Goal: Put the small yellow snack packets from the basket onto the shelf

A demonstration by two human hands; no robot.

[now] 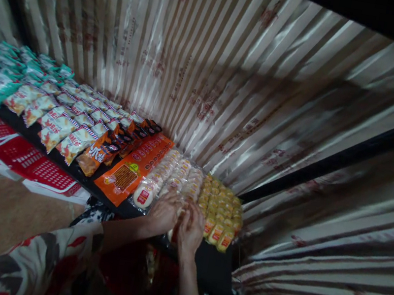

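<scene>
My left hand [164, 216] and my right hand [191, 225] are close together at the shelf's front edge. Their fingers curl around a pale round packaged cake [170, 234], partly hidden between them. Beyond them run rows of similar white round packaged cakes [179, 172] with small red-and-yellow labels. To the right of my right hand stand rows of small yellow packaged cakes [223, 206]. Left of the white cakes lies a large flat orange snack packet [127, 176] with sticks pictured on it.
The narrow black shelf [213, 267] also carries orange-and-black snack bags [94, 155], white striped bags [58, 125] and teal bags [3, 86]. Behind it hangs a pleated, printed plastic curtain [194, 67]. Red baskets [30, 161] sit below left. A dark bar [341, 155] slants across the right.
</scene>
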